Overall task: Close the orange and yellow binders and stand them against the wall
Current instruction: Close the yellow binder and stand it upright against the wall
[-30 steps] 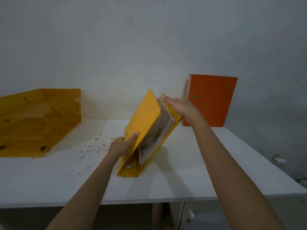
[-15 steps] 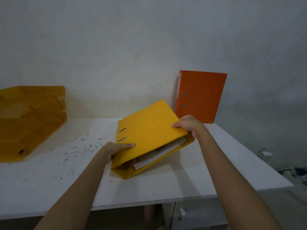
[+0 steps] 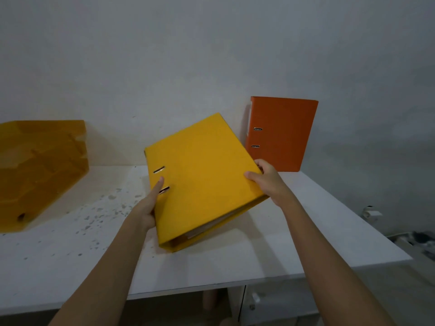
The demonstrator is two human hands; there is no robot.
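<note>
The yellow binder [image 3: 200, 177], open a second ago, is now closed; both hands, left [image 3: 148, 208] and right [image 3: 268, 182], grasp it, lifted over the worktop [image 3: 306, 231] middle. The orange binder [image 3: 282, 134] already stands at the back edge; only standing remains.

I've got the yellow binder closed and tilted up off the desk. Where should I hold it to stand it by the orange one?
Probably as now: clamp the yellow binder by its two long edges, left hand at the spine side near the metal slots, right hand on the opening edge. Pinching that edge holds the cover shut over the papers. Come in from the front, left of the orange binder at the wall.
</note>
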